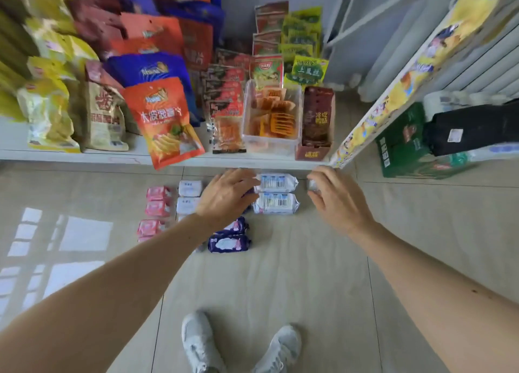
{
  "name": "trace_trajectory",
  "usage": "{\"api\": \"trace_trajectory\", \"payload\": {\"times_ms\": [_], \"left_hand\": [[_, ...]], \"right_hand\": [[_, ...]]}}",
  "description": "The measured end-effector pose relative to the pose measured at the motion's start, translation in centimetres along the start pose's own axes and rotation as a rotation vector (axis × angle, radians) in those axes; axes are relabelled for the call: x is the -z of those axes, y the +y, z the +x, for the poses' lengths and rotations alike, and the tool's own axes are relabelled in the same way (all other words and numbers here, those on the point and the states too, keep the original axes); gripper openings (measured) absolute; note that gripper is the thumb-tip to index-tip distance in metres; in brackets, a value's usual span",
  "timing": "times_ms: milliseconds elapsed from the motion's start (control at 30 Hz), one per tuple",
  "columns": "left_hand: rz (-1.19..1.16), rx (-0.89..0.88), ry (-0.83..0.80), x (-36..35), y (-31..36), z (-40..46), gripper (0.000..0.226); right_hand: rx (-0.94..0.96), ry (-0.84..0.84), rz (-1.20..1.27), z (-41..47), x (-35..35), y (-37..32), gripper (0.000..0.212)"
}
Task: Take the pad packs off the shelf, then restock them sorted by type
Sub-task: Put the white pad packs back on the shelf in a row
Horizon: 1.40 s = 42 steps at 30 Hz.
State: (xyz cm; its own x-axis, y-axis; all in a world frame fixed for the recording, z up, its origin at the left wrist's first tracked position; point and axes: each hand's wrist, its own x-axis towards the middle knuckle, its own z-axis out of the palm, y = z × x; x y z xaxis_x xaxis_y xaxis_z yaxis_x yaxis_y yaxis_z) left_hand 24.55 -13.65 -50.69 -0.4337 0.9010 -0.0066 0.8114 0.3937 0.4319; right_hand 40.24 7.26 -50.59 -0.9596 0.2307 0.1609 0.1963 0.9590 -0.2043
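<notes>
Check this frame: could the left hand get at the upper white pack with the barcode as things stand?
Probably yes. The left hand already has its fingertips at the left end of the upper white pack, which lies exposed on the floor with nothing on top. The right hand is off to the other side.

One view only is given, taken from a wide-angle camera worn on the head. It is aimed forward and steeply down, so that the floor (280, 274) and the shoes (238, 341) are seen from above at the bottom edge. Both forearms are seen reaching away from the lens into mid-frame. The low shelf (84, 155) is seen close ahead, across the upper half. Straight lines are bent at the edges.
</notes>
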Motion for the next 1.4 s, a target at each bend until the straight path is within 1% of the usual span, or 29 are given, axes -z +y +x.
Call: {"api": "trace_trajectory", "payload": {"times_ms": [133, 267, 333, 400, 467, 533, 600, 667, 733, 767, 833, 900, 1000, 1067, 1133, 1200, 1267, 1400], "left_hand": [[-0.008, 0.074, -0.08, -9.5, -4.4, 0.3, 0.037], [0.065, 0.136, -0.258, -18.5, -9.1, 1.7, 0.054], [0.067, 0.154, -0.298, -22.5, -11.4, 2.7, 0.057], [0.061, 0.166, -0.291, -25.9, -13.4, 4.0, 0.059], [0.067, 0.157, -0.263, -28.4, -15.0, 5.3, 0.059], [0.081, 0.153, -0.245, -30.4, -16.5, 6.7, 0.058], [0.081, 0.166, -0.237, -32.0, -17.8, 8.0, 0.059], [0.077, 0.168, -0.227, -33.0, -18.6, 9.2, 0.06], [0.069, 0.157, -0.217, -33.6, -19.3, 10.4, 0.06], [0.063, 0.149, -0.218, -33.7, -19.4, 11.0, 0.06], [0.052, 0.149, -0.219, -33.9, -19.6, 12.2, 0.058], [0.041, 0.178, -0.232, -33.9, -19.5, 13.2, 0.057], [0.033, 0.199, -0.276, -34.3, -19.3, 14.4, 0.058], [0.047, 0.197, -0.301, -34.4, -19.0, 15.2, 0.065], [0.086, 0.181, -0.324, -34.7, -19.0, 15.9, 0.075], [0.158, 0.166, -0.344, -35.1, -19.4, 16.6, 0.083], [0.229, 0.166, -0.346, -35.3, -19.6, 17.0, 0.087], [0.195, 0.167, -0.328, -34.4, -18.8, 16.6, 0.083]], "right_hand": [[-0.089, -0.18, -0.016, -1.9, -10.7, 2.9, 0.041], [-0.178, -0.347, -0.027, -3.1, -20.7, 4.5, 0.06], [-0.225, -0.437, -0.033, -3.3, -25.1, 5.3, 0.075], [-0.275, -0.5, -0.024, -3.1, -28.8, 6.2, 0.09], [-0.324, -0.523, 0.014, -2.5, -31.7, 7.0, 0.101], [-0.376, -0.532, 0.055, -2.0, -34.2, 7.8, 0.107], [-0.395, -0.497, 0.062, -1.8, -36.3, 8.4, 0.106], [-0.398, -0.385, 0.057, -2.0, -37.9, 8.9, 0.099], [-0.393, -0.257, 0.09, -2.3, -39.0, 9.6, 0.088], [-0.379, -0.218, 0.12, -2.6, -39.4, 9.9, 0.083], [-0.331, -0.199, 0.191, -3.1, -39.8, 10.6, 0.079], [-0.303, -0.204, 0.253, -3.7, -39.6, 11.1, 0.079], [-0.225, -0.27, 0.272, -4.6, -38.9, 12.0, 0.078], [-0.159, -0.315, 0.266, -5.3, -38.5, 12.6, 0.08], [-0.122, -0.34, 0.243, -5.8, -38.3, 13.3, 0.088], [-0.115, -0.359, 0.222, -6.0, -38.3, 13.8, 0.091], [-0.121, -0.377, 0.237, -6.0, -38.3, 14.1, 0.09], [-0.203, -0.431, 0.318, -6.5, -37.8, 13.9, 0.086]]}}
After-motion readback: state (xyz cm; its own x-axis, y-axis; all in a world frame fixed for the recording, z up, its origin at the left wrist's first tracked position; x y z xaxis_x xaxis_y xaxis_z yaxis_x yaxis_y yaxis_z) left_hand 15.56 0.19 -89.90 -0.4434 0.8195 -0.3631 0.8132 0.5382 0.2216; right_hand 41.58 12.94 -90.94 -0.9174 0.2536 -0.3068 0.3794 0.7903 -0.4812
